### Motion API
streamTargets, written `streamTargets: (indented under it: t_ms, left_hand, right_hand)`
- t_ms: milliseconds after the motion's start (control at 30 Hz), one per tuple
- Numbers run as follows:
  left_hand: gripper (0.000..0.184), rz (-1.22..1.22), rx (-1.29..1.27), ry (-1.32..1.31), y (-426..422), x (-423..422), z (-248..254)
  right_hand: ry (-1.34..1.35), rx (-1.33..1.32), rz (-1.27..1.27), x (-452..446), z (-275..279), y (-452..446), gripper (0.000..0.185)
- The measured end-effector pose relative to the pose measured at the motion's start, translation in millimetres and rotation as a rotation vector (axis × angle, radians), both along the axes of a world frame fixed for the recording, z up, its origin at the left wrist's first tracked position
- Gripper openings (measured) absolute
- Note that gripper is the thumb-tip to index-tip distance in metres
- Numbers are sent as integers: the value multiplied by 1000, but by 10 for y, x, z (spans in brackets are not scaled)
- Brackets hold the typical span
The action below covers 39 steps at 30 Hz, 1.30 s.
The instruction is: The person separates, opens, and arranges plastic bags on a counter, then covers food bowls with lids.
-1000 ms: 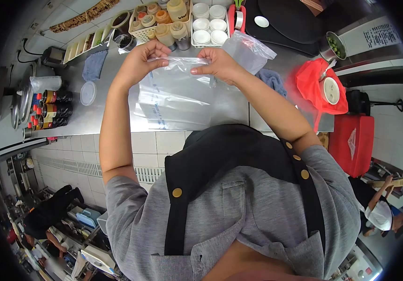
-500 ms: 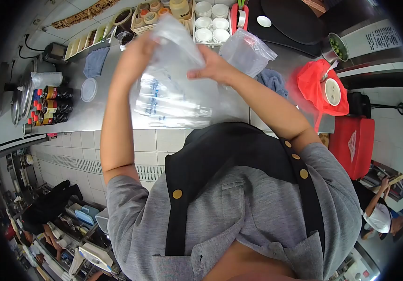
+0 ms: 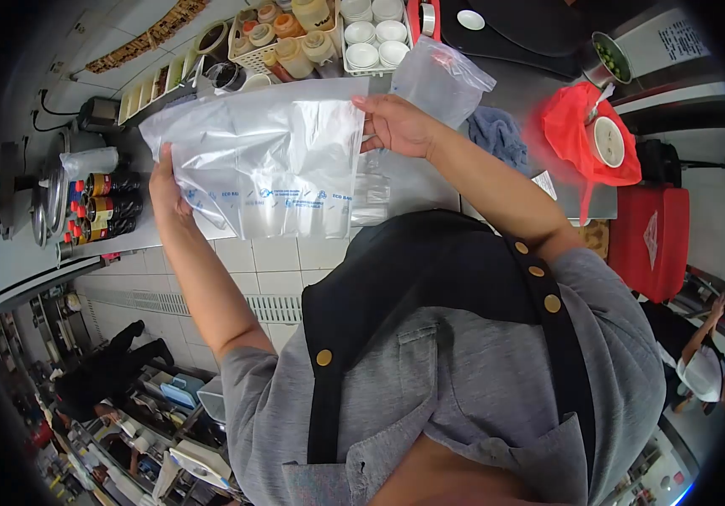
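A clear plastic bag (image 3: pixel 269 160) with blue print along its lower part is stretched out flat above the metal counter. My left hand (image 3: pixel 168 184) grips its left edge, the thumb showing on the near side. At the upper right edge of the bag, my right hand (image 3: pixel 400 126) pinches the film between thumb and fingers; its other fingers are partly curled. Under and beside the held bag, some folded clear bags (image 3: pixel 371 196) lie on the counter. Another crumpled clear bag (image 3: pixel 438 80) sits just beyond my right hand.
Sauce bottles fill a basket (image 3: pixel 251 61) at the back, beside a tray of white cups (image 3: pixel 376 34). Dark bottles (image 3: pixel 113 205) lie at the left. On the right are a blue cloth (image 3: pixel 497 135), a red bag (image 3: pixel 566 126) with a tub (image 3: pixel 606 142), and a red box (image 3: pixel 649 244).
My hands have moved apart, the left one leftward and nearer me. The bag, bunched upward and blurred before, is now spread wide between them.
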<state>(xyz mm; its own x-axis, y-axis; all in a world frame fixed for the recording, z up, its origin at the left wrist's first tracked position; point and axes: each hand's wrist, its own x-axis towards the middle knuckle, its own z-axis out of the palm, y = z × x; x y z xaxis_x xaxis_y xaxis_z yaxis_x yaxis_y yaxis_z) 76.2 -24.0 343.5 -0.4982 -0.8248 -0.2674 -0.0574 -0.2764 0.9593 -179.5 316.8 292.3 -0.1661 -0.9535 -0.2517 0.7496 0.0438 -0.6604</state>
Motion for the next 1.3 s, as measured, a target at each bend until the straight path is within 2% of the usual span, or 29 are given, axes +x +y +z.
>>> streamTargets:
  t_ms: [33,100,133,200,233,333,400,433,467,500,567,633,667,733,767,800,833,867,900,933,967,1000,1033,1133,1167,1200,1233,1267,1300]
  left_hand:
    - [48,33,37,53,13,67,-79]
    - [48,75,108,104,88,189,-239]
    - [47,119,178,159,129,248,-337]
    - [45,232,297,160,236,325,-635]
    - [44,283,368,173,329,344,-790]
    - [50,333,377,189,493,391,-1385]
    - [60,328,-132,-465,514,379,-1774]
    - [75,292,-447,-426,661,354,-1879]
    - [88,176,-951,-670,989,210,-1483]
    - [97,70,-1120,-590,1297,48,-1111]
    - [93,-267,-1225,-318,1697,-184,-764]
    - [64,-471,-1171,-196,2069,-459,-472]
    - [64,-467,-1174,-195,2071,-531,-502]
    - [43,-605,-1215,-99,1998,-711,-615]
    - [26,-594,-1080,-18,1916,-767,-645]
    - [19,-502,-574,249,1799,-816,-810]
    - [13,-370,-433,202,1673,-801,-828]
    - [17,-240,-291,153,1496,-753,-840]
    - [18,-137,-217,153,1115,-615,-1031]
    - [24,-42,-233,219,944,-469,-994]
    - [32,49,-255,284,777,-324,-950]
    - [40,106,-278,363,355,-91,-1174]
    - [42,195,-257,418,-30,54,-1101]
    - [43,319,-645,-133,-928,385,-900]
    - [40,141,-711,-201,-553,112,-595]
    - [37,-41,-784,-255,-137,-180,-249]
    - [34,-217,-854,-287,288,-473,105]
    - [23,-487,-778,-253,438,-771,39]
    - [32,-648,-971,-440,873,-1088,168]
  right_hand:
    - [-3,1,-3,52,40,-13,42]
    - [200,101,-37,222,112,-20,39]
    - [201,98,-34,294,-5,-18,39]
    - [637,192,153,432,-367,-38,37]
    - [476,261,40,484,-378,-13,35]
    - [370,287,-55,399,-387,18,36]
    - [421,375,0,246,-352,42,39]
    - [462,464,54,190,-334,48,43]
    - [472,465,45,149,-357,42,43]
    - [540,499,25,119,-412,33,46]
    - [616,536,7,106,-366,19,50]
    - [624,486,32,221,-177,20,58]
    - [628,484,33,251,-197,30,58]
    - [729,340,28,294,-232,74,52]
    - [732,341,17,262,-198,139,52]
    - [675,339,-79,208,-41,237,44]
    - [618,337,-177,143,128,355,38]
    - [623,341,-194,84,303,488,38]
    - [706,389,-242,33,485,636,28]
    - [786,440,-291,-16,623,778,19]
    - [783,449,-311,-67,704,921,19]
    - [853,417,-324,-118,768,1061,17]
    - [925,385,-334,-151,840,1166,16]
    - [962,318,-481,-119,1118,1376,11]
    - [1176,315,-508,-197,1031,1482,23]
    - [1176,325,-515,-239,1092,1574,23]
    - [1327,381,-359,-269,1213,1653,25]
    - [1472,431,-193,-290,1306,1721,26]
    - [1366,455,-177,-303,1344,1774,27]
